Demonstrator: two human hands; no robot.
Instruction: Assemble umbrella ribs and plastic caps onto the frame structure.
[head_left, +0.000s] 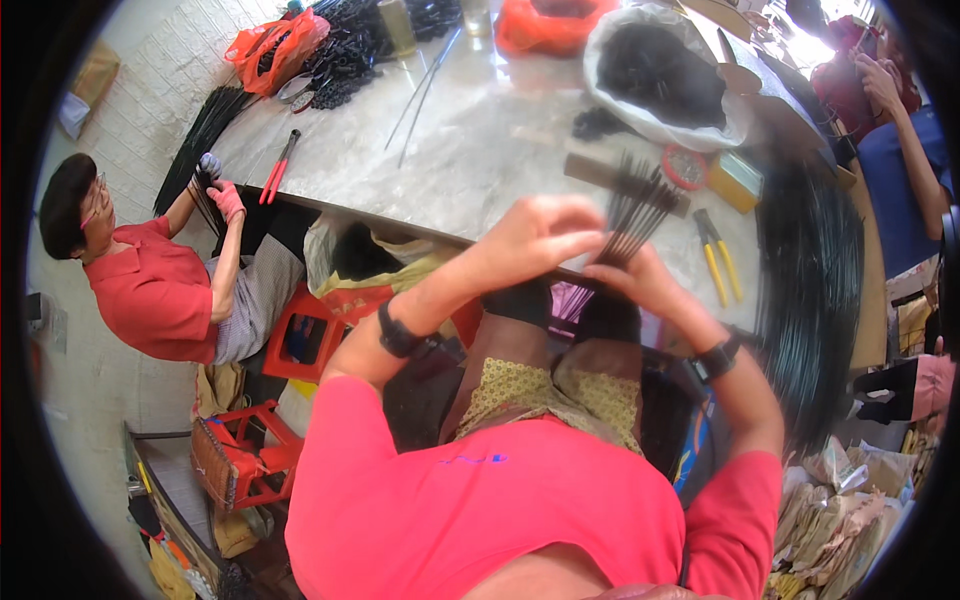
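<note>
In my right hand (pixel 637 277) a fanned bundle of thin black rods (pixel 640 208) is gripped near its lower end, the tips pointing up over the table edge. Close against the left side of that bundle is my left hand (pixel 555 230), its fingers curled in toward the thumb. Whatever those fingers pinch is too small and blurred to make out. Beyond the bundle lies a flat brown bar (pixel 595 172) on the pale tabletop (pixel 480 135). To the right of my right hand rest yellow-handled pliers (pixel 716 258).
Long black rods (pixel 810 290) pile along the table's right side. A white-lined bag of black pieces (pixel 740 115), a round red container (pixel 684 166) and a yellow box (pixel 735 182) stand nearby. Red-handled pliers (pixel 280 168) lie left, by a seated co-worker (pixel 155 285) in gloves. Red stools (pixel 300 335) stand below.
</note>
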